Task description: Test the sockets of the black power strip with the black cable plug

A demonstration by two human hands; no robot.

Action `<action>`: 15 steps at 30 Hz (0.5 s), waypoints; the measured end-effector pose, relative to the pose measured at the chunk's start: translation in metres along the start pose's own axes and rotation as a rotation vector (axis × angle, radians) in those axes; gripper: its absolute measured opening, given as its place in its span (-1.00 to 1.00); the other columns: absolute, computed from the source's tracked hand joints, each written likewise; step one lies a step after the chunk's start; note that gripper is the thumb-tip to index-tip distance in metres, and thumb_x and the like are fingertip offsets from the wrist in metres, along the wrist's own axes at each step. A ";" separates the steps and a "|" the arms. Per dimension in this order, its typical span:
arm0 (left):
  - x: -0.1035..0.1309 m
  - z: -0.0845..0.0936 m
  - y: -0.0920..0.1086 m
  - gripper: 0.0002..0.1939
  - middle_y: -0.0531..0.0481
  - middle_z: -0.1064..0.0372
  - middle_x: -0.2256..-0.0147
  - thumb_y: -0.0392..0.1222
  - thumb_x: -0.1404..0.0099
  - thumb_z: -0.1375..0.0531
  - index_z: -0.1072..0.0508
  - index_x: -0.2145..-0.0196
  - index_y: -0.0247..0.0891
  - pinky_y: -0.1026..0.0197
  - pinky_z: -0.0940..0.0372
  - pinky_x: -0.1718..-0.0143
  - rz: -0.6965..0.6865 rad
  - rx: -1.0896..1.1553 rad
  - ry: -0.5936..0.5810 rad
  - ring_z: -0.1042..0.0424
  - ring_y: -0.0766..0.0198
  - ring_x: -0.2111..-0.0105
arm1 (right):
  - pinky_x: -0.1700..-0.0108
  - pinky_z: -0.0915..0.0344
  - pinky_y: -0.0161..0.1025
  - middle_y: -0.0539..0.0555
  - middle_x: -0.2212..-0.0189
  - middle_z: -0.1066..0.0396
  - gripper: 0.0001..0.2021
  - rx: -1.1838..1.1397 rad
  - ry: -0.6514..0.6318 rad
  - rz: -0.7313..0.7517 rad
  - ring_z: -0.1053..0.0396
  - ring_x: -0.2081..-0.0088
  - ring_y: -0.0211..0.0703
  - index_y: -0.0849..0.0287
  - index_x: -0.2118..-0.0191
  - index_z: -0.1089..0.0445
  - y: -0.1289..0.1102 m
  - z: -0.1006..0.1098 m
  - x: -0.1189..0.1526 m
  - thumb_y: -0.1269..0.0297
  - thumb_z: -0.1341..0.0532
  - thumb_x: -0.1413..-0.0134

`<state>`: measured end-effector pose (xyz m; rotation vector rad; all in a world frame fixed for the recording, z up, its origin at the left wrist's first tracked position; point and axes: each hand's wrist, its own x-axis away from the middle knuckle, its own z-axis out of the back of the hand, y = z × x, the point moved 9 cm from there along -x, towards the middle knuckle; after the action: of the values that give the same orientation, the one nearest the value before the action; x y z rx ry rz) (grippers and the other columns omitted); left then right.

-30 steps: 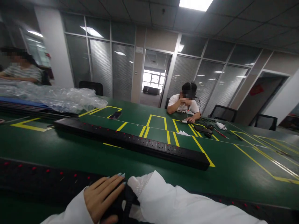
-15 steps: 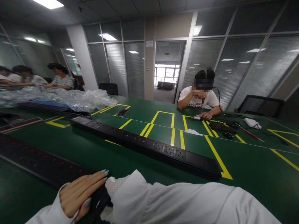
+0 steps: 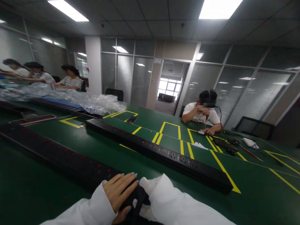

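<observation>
Black power strip (image 3: 58,156) lies partly under our L hand (image 3: 122,190), grip spread; gloved R hand (image 3: 147,185) touches blk part (image 3: 142,197), can't tell its grip; 2nd strip (image 3: 159,151) beyond on counter (image 3: 98,147).

Before you, the green worktop (image 3: 253,193) bore yellow tape lines (image 3: 172,124). A long black socket strip (image 3: 159,153) lay slantwise across the centre; the nearer black strip (image 3: 58,156) ran from the left edge toward bottom centre. You had crumpled clear plastic (image 3: 93,101) at upper left, a pink-edged flat object (image 3: 38,120) below it, and white scraps (image 3: 199,145) right of centre.
</observation>
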<state>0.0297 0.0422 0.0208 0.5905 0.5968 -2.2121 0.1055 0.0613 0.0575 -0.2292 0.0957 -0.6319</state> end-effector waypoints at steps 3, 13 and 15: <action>-0.002 -0.007 0.002 -0.44 -0.10 -0.13 -0.02 -0.06 0.00 0.00 -0.15 0.00 -0.20 0.03 -0.03 0.04 0.036 0.005 -0.043 -0.11 0.08 0.00 | 0.21 -0.24 -0.24 0.09 0.21 -0.23 -0.70 -0.009 0.020 -0.016 -0.24 0.24 -0.32 0.28 0.13 -0.20 -0.001 0.001 0.003 0.21 0.01 -0.08; -0.014 -0.013 -0.002 -0.32 -0.17 -0.20 0.07 0.16 0.06 -0.06 -0.19 0.02 -0.28 0.00 -0.02 0.07 0.117 0.094 -0.148 -0.15 0.03 0.07 | 0.21 -0.24 -0.26 0.06 0.25 -0.24 -0.68 -0.064 0.047 -0.065 -0.24 0.23 -0.29 0.30 0.14 -0.22 0.002 -0.005 0.007 0.19 0.08 -0.11; -0.017 -0.013 -0.001 -0.31 -0.21 -0.21 0.09 0.17 0.06 -0.07 -0.20 0.03 -0.33 -0.01 -0.05 0.10 0.124 0.067 -0.146 -0.17 0.00 0.10 | 0.21 -0.24 -0.25 0.07 0.23 -0.23 -0.69 -0.054 0.052 -0.064 -0.24 0.23 -0.29 0.30 0.12 -0.20 0.002 -0.004 0.006 0.20 0.04 -0.09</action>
<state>0.0422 0.0592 0.0204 0.4821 0.4010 -2.1429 0.1103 0.0584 0.0530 -0.2690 0.1564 -0.7001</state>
